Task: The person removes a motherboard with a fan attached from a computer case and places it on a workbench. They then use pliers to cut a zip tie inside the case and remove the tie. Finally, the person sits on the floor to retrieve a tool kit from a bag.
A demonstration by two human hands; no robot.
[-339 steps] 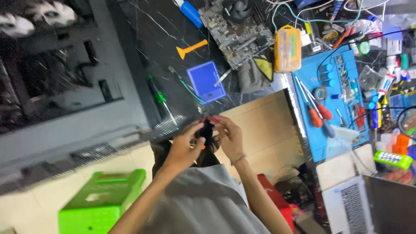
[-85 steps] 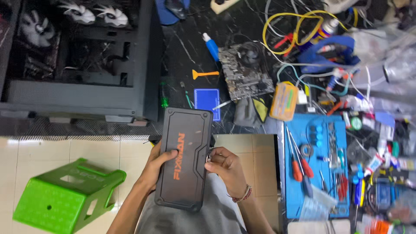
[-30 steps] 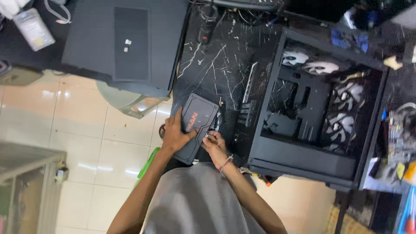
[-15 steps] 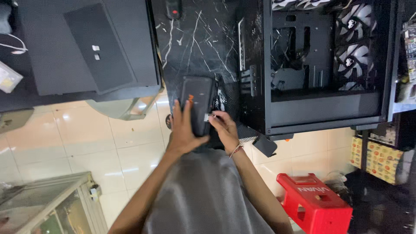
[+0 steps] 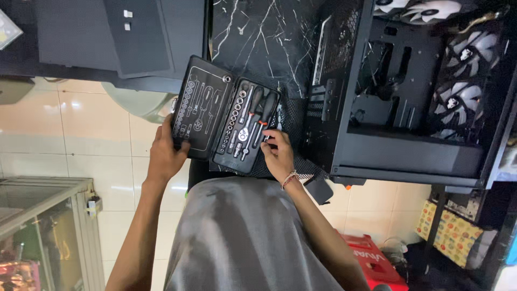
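A black tool case [image 5: 204,116] lies open on the edge of the black marble table [image 5: 258,32], its lid folded out to the left. The right half holds sockets, a ratchet and a screwdriver with an orange and black handle [image 5: 264,116]. My left hand [image 5: 164,153] grips the lower edge of the lid half. My right hand [image 5: 277,153] rests on the lower right corner of the tray, fingertips touching the end of the screwdriver.
An open black computer case [image 5: 414,97] with white fans lies on the table right of the tool case. A dark panel [image 5: 107,37] lies at the upper left. Below are the tiled floor, a glass cabinet [image 5: 48,231] and a red stool [image 5: 374,258].
The tool case was shut and held in both hands half a second ago; now it lies open with the tools showing. The view has shifted slightly left.
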